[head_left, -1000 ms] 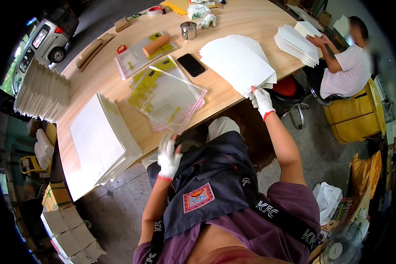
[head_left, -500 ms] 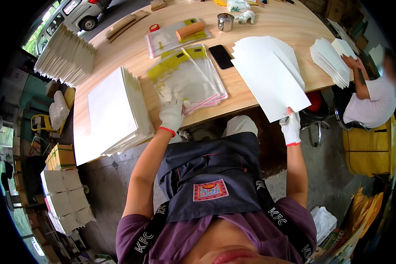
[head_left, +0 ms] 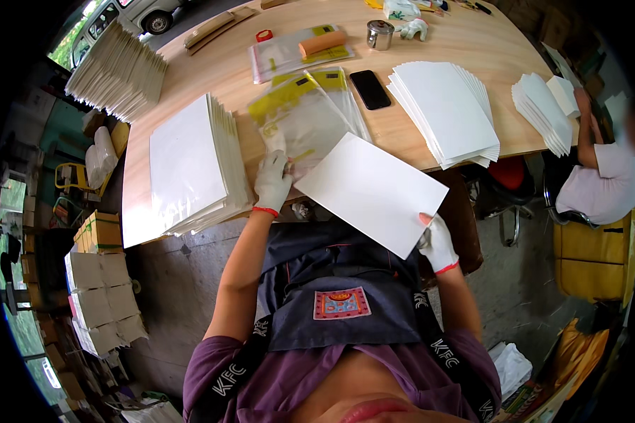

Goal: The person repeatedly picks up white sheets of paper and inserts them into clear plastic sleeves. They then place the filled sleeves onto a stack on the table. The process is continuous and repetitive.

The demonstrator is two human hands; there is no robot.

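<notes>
My right hand [head_left: 439, 243], in a white glove with bare thumb tip, is closed on the near right corner of a stiff white sheet [head_left: 374, 194], thumb on top. The sheet hangs over the table's front edge and my apron, its left corner beside the bags. My left hand [head_left: 273, 180], also gloved, pinches the near edge of a clear plastic bag [head_left: 310, 130] with a yellow band; the fingertips are partly hidden. That bag tops a small loose pile. A fanned stack of white sheets [head_left: 444, 113] lies to the right.
At left stand a tall stack of white sheets in clear bags [head_left: 190, 155] and another behind it [head_left: 116, 70]. Beyond the pile are a black phone [head_left: 370, 89], more bags under an orange roll [head_left: 322, 44], and a metal cup [head_left: 379, 34]. A co-worker [head_left: 600, 169] sits at right beside a smaller stack [head_left: 541, 113].
My right hand has drawn the white sheet off the fanned stack, leftward and toward me. My left hand stays at the bags, its fingers now closed on the top one's near edge.
</notes>
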